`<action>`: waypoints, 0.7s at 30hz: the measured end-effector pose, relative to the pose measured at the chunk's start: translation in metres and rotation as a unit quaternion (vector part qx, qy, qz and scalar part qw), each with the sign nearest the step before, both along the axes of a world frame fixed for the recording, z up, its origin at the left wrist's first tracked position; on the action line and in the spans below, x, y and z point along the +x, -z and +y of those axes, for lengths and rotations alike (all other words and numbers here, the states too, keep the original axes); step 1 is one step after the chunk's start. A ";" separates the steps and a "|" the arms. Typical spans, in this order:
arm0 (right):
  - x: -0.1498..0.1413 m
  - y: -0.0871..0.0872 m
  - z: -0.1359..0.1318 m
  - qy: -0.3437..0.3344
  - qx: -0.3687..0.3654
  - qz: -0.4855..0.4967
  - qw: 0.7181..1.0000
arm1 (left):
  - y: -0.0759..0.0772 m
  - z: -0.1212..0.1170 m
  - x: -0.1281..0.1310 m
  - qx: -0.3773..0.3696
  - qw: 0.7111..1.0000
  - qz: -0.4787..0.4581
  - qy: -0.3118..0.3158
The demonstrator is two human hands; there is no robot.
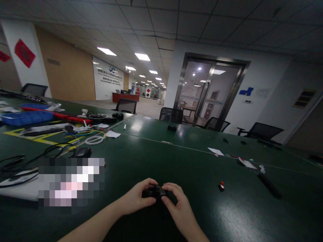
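Note:
Near the front edge of the dark green table (131,161), a small black object (154,191) is held between both hands; its kind is too dark to make out. My left hand (138,198) grips its left side, thumb below and fingers above. At its right end, my right hand (178,201) pinches it between thumb and fingertips. The hands nearly meet over it, and parts of it are hidden by the fingers. To the right lies a small red and white item (221,186), apart from the hands.
A blue tray (27,117), cables (52,148) and a coiled white tube (94,140) crowd the left side. A black mouse (83,153) lies nearer. A dark rod-shaped thing (269,186) and papers (247,163) lie on the right. Black chairs (171,115) stand along the far edge.

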State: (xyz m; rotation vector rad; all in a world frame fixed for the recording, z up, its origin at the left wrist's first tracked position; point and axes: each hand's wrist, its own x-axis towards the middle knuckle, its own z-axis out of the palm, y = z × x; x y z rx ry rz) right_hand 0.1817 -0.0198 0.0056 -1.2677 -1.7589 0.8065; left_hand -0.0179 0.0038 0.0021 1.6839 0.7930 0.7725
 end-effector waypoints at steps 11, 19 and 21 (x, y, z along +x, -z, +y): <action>0.009 -0.004 0.000 0.048 0.056 0.012 0.997 | -0.004 -0.001 0.001 0.003 1.000 0.010 -0.006; 0.015 -0.006 0.002 0.092 0.081 0.044 0.991 | -0.009 -0.003 0.000 0.005 1.000 0.028 -0.005; 0.016 -0.006 0.002 0.100 0.090 0.047 0.990 | -0.009 -0.003 -0.001 0.007 0.999 0.032 -0.005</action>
